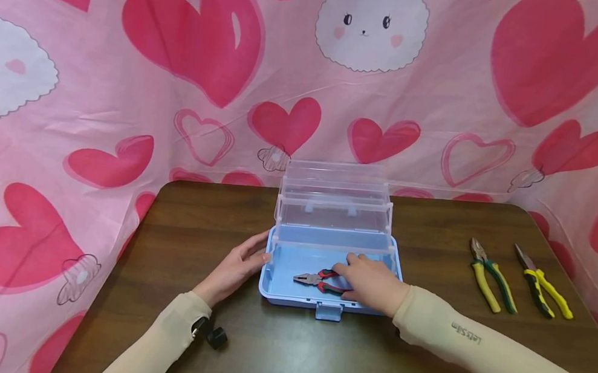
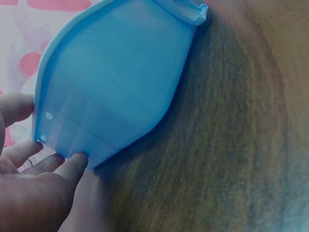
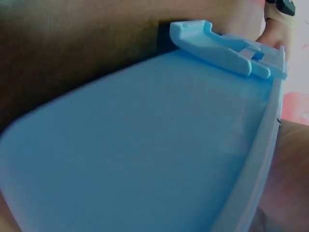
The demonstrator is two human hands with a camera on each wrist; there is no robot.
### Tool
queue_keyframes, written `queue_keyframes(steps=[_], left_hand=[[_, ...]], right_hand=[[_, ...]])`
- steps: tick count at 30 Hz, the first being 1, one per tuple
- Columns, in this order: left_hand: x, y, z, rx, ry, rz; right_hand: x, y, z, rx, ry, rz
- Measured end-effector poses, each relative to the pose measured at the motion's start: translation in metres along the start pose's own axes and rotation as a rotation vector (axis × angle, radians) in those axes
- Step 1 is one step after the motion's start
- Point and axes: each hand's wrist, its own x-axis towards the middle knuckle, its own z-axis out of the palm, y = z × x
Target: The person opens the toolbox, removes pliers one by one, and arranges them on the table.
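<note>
A pale blue toolbox (image 1: 287,300) stands with its clear lid and trays (image 1: 334,214) raised at the back. Inside lie combination pliers (image 1: 309,279) with red and dark green handles, jaws facing left. My right hand (image 1: 373,282) reaches over the front right rim and grips their handles, hiding the handle ends. The box wall blocks the pliers in the right wrist view. My left hand (image 1: 235,268) is at the box's left side, its thumb by the rim. In the left wrist view, its fingers (image 2: 72,166) touch the blue outer wall with little curl.
To the right on the brown wooden table (image 1: 203,213) lie yellow-and-green combination pliers (image 1: 490,279) and yellow-and-black long-nose pliers (image 1: 540,285). The box's front latch (image 1: 328,312) hangs down. A pink heart-print cloth (image 1: 341,94) surrounds the table's back and sides.
</note>
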Motion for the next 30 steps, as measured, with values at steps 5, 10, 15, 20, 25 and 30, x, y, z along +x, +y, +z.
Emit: queue_keyframes(steps=[5,10,15,20,25,30], left_hand=[[0.000,0.001,0.000,0.000,-0.002,0.002],[0.000,0.002,-0.001,0.000,-0.006,0.005],[0.000,0.002,0.000,-0.002,-0.009,0.003],[0.000,0.002,-0.001,-0.012,-0.008,0.005],[-0.001,0.002,-0.001,-0.022,-0.009,0.010],[0.000,0.002,-0.001,-0.024,-0.008,0.009]], right_hand=[[0.002,-0.001,-0.001,-0.034,-0.019,0.002],[0.005,0.001,0.000,0.000,-0.028,-0.030],[0.009,0.003,0.003,0.028,-0.036,-0.049],[0.015,0.003,0.008,0.017,-0.050,-0.041],[0.018,0.001,0.009,0.012,-0.063,0.005],[0.019,0.001,0.007,0.093,-0.085,0.089]])
